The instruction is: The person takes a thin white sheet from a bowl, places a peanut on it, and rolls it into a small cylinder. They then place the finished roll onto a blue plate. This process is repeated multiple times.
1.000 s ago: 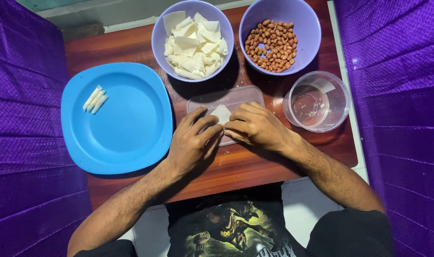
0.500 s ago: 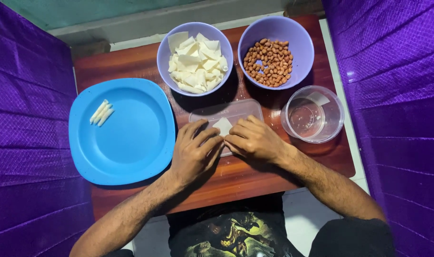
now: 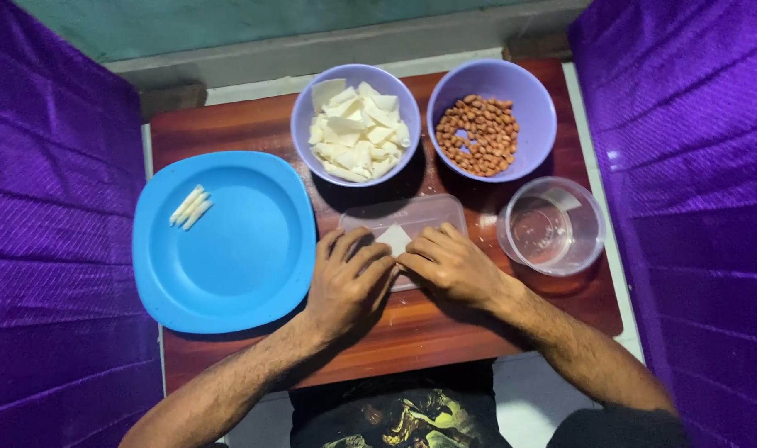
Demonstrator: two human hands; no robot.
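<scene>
Both hands rest together on a clear flat plastic lid (image 3: 411,217) at the middle of the small wooden table (image 3: 254,129). My left hand (image 3: 345,282) and my right hand (image 3: 449,265) have their fingertips pressed on a small white square wrapper (image 3: 394,239) lying on that lid. Most of the wrapper is hidden under the fingers. Behind the hands stands a lilac bowl (image 3: 305,124) filled with white wrapper pieces (image 3: 357,133). Beside it a second lilac bowl (image 3: 537,95) holds brown peanuts (image 3: 478,134).
A blue plate (image 3: 245,257) at the left carries three thin white rolled sticks (image 3: 190,206). A clear round container (image 3: 552,226) with a little water stands at the right. Purple fabric walls (image 3: 685,207) close in both sides.
The camera view has shifted, so everything sits lower in frame. Both hands stay together on the wrapper, fingers working slightly.
</scene>
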